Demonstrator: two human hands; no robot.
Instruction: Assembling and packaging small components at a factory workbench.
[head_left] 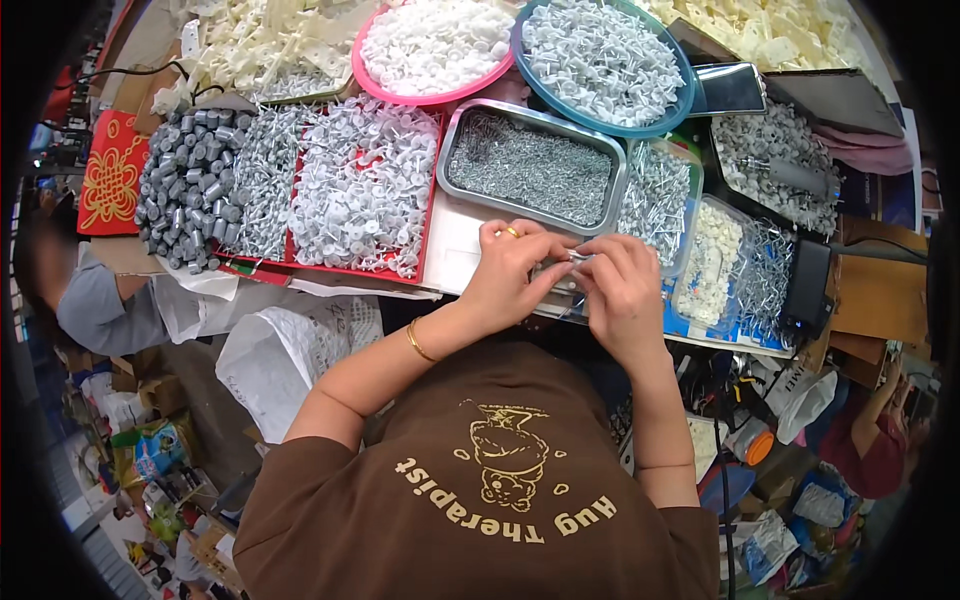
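My left hand [512, 268] and my right hand [622, 288] meet fingertip to fingertip at the table's front edge. Both are closed in a pinch around a small silvery piece [577, 257], mostly covered by the fingers, so its kind does not show. Just beyond them stands a metal tray [462, 190] filled with tiny metal parts. To the right of it, a clear plastic tub holds long metal pins [655, 195]. On the left, a red box [437, 200] holds white-headed pins [360, 190].
Grey metal cylinders [195, 185] are heaped at the left. A pink basin [358, 60] of white caps and a teal basin [688, 95] of white-headed pins stand at the back, beside a phone [730, 90]. Small cream pieces [712, 255] and a black device [806, 285] are at the right.
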